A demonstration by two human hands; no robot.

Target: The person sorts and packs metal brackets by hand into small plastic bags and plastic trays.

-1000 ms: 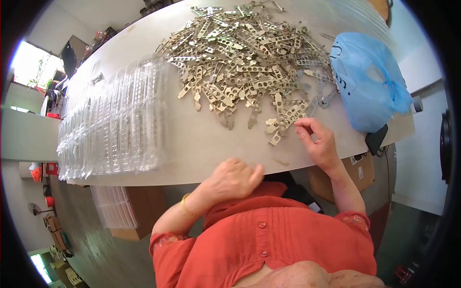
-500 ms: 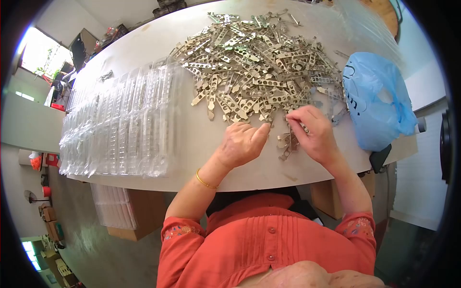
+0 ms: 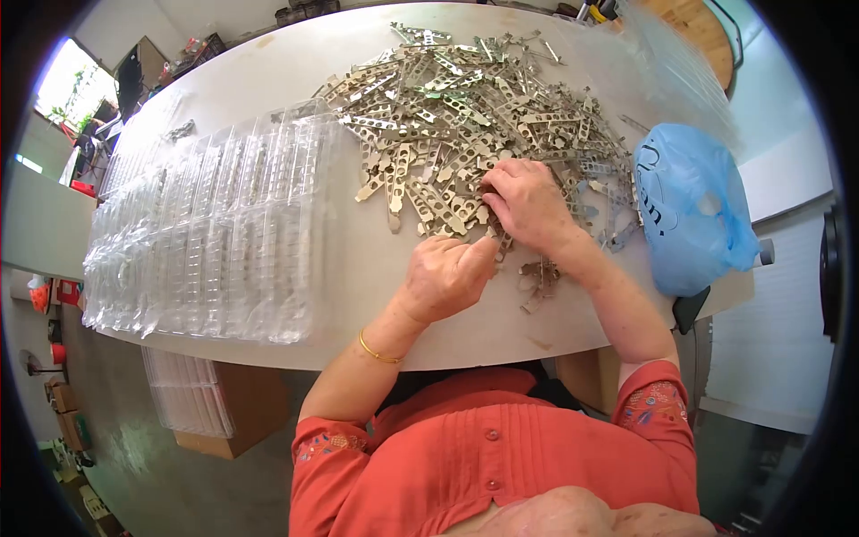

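Observation:
A large heap of flat metal strips with round holes lies on the table. At its near edge, my left hand is closed, thumb pointing up and away; a bit of metal shows by the thumb tip, but what the fingers hold is hidden. My right hand is just beyond it, over the heap's front edge. Its fingers are bent together and touch the strips, with the fingertips partly hidden. A small separate cluster of metal strips lies below my right wrist.
Clear plastic blister trays are stacked on the left of the table. On the right sits a blue plastic bag with a dark object beside it. Clear plastic sheeting lies at the far right. A cardboard box stands below.
My right hand has moved left and away from me, from above the small cluster to the heap's edge near my left thumb. My left hand stays almost in place. The view has shifted slightly.

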